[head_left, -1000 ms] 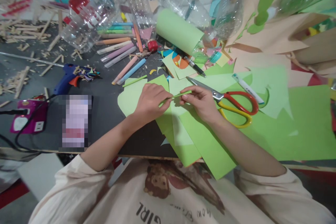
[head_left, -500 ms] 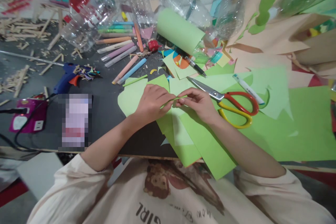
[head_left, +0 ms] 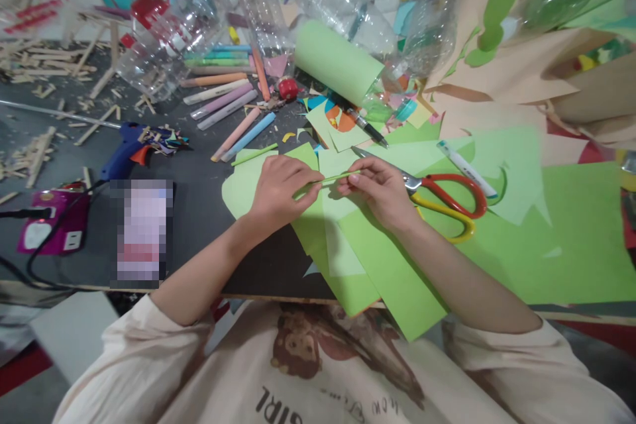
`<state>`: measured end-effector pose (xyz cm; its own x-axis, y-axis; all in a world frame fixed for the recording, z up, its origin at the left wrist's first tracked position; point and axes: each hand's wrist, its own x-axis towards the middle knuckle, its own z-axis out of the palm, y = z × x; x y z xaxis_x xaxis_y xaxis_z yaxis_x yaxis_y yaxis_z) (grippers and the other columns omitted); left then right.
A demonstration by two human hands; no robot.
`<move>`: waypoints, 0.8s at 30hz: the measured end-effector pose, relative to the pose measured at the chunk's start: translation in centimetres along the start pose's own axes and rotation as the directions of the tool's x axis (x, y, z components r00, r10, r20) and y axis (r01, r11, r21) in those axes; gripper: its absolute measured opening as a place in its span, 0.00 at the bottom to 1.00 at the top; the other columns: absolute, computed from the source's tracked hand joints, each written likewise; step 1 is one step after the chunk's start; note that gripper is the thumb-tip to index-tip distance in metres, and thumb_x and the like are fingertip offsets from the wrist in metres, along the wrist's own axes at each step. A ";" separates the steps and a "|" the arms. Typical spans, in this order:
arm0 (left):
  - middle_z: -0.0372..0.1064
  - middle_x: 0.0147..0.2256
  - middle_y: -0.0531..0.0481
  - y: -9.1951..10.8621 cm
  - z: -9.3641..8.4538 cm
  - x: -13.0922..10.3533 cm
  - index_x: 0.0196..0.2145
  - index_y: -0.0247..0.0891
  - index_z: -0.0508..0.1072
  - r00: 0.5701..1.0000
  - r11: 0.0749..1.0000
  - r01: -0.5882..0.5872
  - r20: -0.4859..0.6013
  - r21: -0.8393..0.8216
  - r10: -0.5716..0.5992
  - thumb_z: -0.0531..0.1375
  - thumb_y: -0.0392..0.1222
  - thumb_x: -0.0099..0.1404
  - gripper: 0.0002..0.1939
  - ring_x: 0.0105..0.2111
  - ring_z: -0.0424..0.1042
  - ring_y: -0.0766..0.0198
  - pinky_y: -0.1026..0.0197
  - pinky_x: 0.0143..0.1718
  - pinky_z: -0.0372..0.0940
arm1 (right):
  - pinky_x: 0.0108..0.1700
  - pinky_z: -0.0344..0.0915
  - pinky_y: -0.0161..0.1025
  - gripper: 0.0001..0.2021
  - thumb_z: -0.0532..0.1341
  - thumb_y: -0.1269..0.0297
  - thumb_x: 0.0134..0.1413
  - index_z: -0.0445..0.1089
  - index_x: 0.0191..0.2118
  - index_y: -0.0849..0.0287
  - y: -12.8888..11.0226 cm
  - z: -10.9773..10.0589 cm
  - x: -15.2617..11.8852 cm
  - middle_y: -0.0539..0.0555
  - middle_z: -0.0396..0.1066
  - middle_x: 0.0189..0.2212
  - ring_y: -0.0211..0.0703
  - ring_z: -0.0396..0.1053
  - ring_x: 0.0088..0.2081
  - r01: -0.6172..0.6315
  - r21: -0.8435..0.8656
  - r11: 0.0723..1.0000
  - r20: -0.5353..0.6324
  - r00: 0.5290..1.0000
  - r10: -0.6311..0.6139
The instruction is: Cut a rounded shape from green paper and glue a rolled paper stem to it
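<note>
A thin green paper strip (head_left: 334, 178), narrow like a rolled stick, stretches between my two hands above the green paper sheets. My left hand (head_left: 284, 189) pinches its left end between thumb and fingers. At the other end, my right hand (head_left: 380, 191) grips it with thumb and fingertips. Scissors (head_left: 454, 193) with one red and one yellow handle lie beside my right hand, which covers part of the blades. Beyond my left hand, another thin green strip (head_left: 254, 154) rests on a pale green sheet (head_left: 241, 182).
Left on the dark table are a blue glue gun (head_left: 124, 149), a phone (head_left: 144, 232) and a purple box with cables (head_left: 52, 222). Markers (head_left: 253, 136), a black pen (head_left: 370, 130) and clear plastic bottles (head_left: 159, 56) lie farther back. Green sheets (head_left: 571, 238) spread right.
My hands have moved slightly apart, so more of the green strip shows between them. My right hand has shifted right, over more of the scissor blades.
</note>
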<state>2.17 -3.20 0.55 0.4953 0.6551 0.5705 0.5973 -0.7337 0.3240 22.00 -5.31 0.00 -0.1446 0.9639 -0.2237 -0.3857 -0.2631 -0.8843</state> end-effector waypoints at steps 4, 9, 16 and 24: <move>0.75 0.28 0.53 -0.4 -0.5 0.2 0.31 0.40 0.75 0.999 0.999 0.010 -0.046 -0.042 -0.012 0.60 0.37 0.65 0.05 0.32 0.71 0.63 0.57 0.37 0.59 | 0.34 0.77 0.36 0.17 0.76 0.56 0.37 0.72 0.30 0.56 -0.2 -0.1 0.2 0.46 0.79 0.24 0.36 0.77 0.26 0.006 0.051 0.999 -0.024 1.000 -0.005; 0.75 0.29 0.53 -0.9 -0.6 0.2 0.30 0.41 0.72 0.995 0.992 0.078 -0.055 -0.102 -0.084 0.61 0.41 0.66 0.07 0.32 0.72 0.63 0.57 0.37 0.61 | 0.34 0.77 0.34 0.17 0.77 0.56 0.36 0.72 0.29 0.55 -0.4 -0.1 0.2 0.45 0.79 0.24 0.35 0.77 0.26 0.011 0.061 0.998 -0.052 0.999 -0.008; 0.77 0.29 0.52 -0.8 -0.7 0.2 0.29 0.40 0.73 0.973 0.913 0.222 0.010 -0.341 -0.233 0.61 0.50 0.66 0.12 0.31 0.74 0.64 0.58 0.38 0.66 | 0.31 0.76 0.35 0.15 0.77 0.57 0.36 0.73 0.28 0.56 -0.4 -0.1 0.1 0.47 0.79 0.24 0.37 0.76 0.24 -0.012 0.055 0.998 -0.013 1.000 0.012; 0.77 0.32 0.50 -0.3 -0.3 0.0 0.35 0.42 0.78 0.995 0.946 0.101 0.037 -0.309 -0.095 0.59 0.41 0.68 0.07 0.34 0.74 0.64 0.60 0.37 0.66 | 0.35 0.78 0.40 0.14 0.75 0.55 0.40 0.77 0.32 0.57 0.0 0.3 -0.5 0.50 0.80 0.25 0.39 0.78 0.27 -0.039 -0.018 0.999 0.076 0.996 0.040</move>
<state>1.82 -3.00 0.64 0.4596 0.7277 0.5091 0.4202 -0.6832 0.5973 21.78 -5.80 0.24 -0.2286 0.9466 -0.2272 -0.3637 -0.2996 -0.8820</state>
